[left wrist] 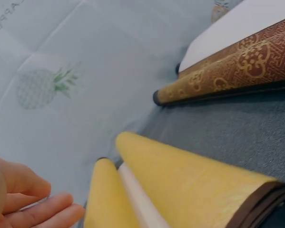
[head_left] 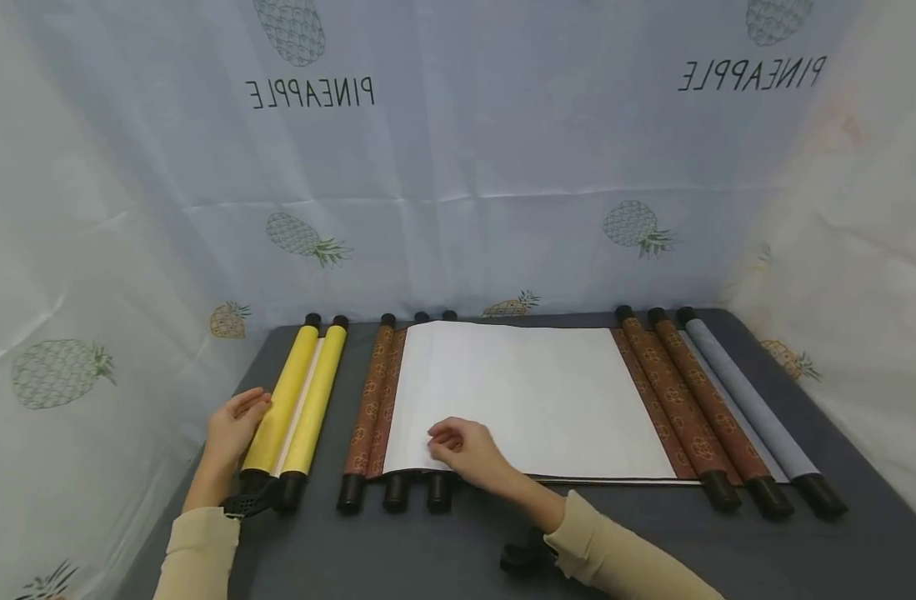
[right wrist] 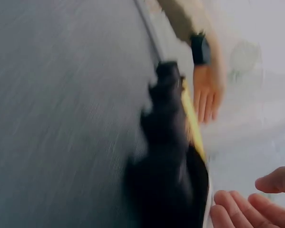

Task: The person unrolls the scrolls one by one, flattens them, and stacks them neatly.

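My left hand is at the outer side of a yellow scroll, whose two rolls lie side by side with a pale strip between them. In the left wrist view, the fingers are loosely bent beside the yellow roll and grip nothing. My right hand hovers over the lower left of a white sheet, part of an unrolled scroll with brown patterned borders. Its fingers are relaxed and slightly bent, with nothing between them. A brown patterned roll lies along the sheet's left side.
Right of the sheet lie more brown patterned rolls and a grey-blue roll, all with black end knobs. Two black knobs stick out under the sheet's front edge. A pineapple-print cloth encloses the dark grey table.
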{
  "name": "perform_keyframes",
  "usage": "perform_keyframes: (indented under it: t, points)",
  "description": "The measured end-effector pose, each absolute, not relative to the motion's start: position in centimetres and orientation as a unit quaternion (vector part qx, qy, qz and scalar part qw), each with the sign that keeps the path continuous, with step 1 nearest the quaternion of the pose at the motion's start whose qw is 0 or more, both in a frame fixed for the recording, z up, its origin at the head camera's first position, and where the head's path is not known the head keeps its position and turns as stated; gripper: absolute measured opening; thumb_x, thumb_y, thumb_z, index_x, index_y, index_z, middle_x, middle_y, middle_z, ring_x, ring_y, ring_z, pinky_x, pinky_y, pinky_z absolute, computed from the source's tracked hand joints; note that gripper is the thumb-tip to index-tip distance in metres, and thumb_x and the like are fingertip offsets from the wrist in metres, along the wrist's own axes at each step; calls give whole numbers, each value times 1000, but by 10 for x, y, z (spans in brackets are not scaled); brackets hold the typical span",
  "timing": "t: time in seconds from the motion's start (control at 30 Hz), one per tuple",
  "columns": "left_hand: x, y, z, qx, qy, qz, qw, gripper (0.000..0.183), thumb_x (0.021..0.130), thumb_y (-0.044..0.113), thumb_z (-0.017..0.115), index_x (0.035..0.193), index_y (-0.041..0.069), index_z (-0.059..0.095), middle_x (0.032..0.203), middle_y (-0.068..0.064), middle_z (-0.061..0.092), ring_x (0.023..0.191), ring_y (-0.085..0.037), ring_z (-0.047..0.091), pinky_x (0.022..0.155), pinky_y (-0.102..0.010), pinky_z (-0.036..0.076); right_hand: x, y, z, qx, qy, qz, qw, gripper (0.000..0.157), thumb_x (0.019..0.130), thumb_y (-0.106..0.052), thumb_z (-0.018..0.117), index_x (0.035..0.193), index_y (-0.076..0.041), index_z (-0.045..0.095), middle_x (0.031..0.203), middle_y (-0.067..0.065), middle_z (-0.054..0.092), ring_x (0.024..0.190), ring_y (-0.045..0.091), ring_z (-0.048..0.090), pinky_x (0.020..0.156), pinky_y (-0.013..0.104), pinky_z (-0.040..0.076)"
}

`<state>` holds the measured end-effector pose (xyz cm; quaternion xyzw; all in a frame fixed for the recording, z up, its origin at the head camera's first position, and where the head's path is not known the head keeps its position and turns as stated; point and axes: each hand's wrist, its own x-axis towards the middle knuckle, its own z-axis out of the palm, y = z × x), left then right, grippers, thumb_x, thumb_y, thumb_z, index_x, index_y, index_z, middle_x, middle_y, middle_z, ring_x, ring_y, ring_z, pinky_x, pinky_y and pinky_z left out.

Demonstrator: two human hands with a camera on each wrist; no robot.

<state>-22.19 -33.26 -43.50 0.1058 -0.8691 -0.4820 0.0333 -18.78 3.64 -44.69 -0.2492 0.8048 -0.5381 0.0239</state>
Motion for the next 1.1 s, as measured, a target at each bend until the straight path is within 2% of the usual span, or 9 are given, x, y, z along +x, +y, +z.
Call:
perform_keyframes:
  t: [0.13,0.3,0.4,0.47,0.53,0.6,0.67,0.83,1.1]
  points:
    - [-220,-347,-438,101,-855,-509,-1,65,100,35,47,148,-6,29,117,16,58,84,26,49,78,-4,47,-183,-1,-440,-268,763,-584,73,25,92,-6,59,109,11,63,98,28,71,87,38,70,70,17,54]
    - [-217,-361,-437,105,-840,-525,-83,74,101,40,44,152,-5,15,150,-15,43,94,22,47,84,-7,48,-177,-51,-434,-211,689,-663,203,29,92,-2,58,117,12,60,113,31,65,103,44,65,82,36,59]
    - [-214,-369,-438,97,-836,-520,-147,76,102,41,41,153,-5,8,159,-29,14,124,-11,55,96,-18,49,-176,-76,-433,-163,656,-688,263,34,92,-1,58,123,12,56,117,29,63,111,42,63,86,41,58]
    - [-213,-374,-439,94,-830,-517,-186,78,101,43,41,153,-5,7,159,-30,10,140,-36,39,104,-28,47,-177,-90,-433,-141,648,-691,288,39,92,-3,58,128,12,52,121,27,62,115,40,61,89,40,57]
    - [-212,-378,-441,81,-824,-518,-216,78,102,43,40,153,-6,6,159,-31,8,147,-44,17,109,-37,44,-179,-101,-432,-117,645,-690,306,44,93,-5,58,132,12,47,128,25,57,119,39,59,93,40,55]
    - [-211,-381,-443,74,-817,-522,-233,79,102,44,40,153,-6,6,159,-30,7,147,-45,15,111,-41,42,-181,-111,-433,-86,636,-697,318,49,92,-5,58,135,13,43,132,26,53,120,37,58,96,42,53]
    - [-210,-383,-444,69,-816,-523,-237,79,101,43,42,152,-6,9,159,-30,9,147,-45,18,109,-40,44,-185,-120,-435,-57,632,-699,329,36,90,-6,59,121,11,53,121,18,58,104,27,62,96,43,53]
    - [-209,-381,-444,80,-835,-496,-224,80,97,42,54,149,-9,22,155,-29,26,132,-28,52,99,-33,52,-189,-139,-441,11,610,-718,336,10,86,-2,62,94,1,57,91,7,53,83,16,53,93,43,55]
    - [-211,-370,-439,90,-862,-441,-232,86,93,51,56,144,-13,31,146,-30,43,128,-36,55,104,-51,45,-194,-154,-445,71,568,-747,338,44,85,4,61,125,13,46,113,24,58,109,35,60,98,49,51]
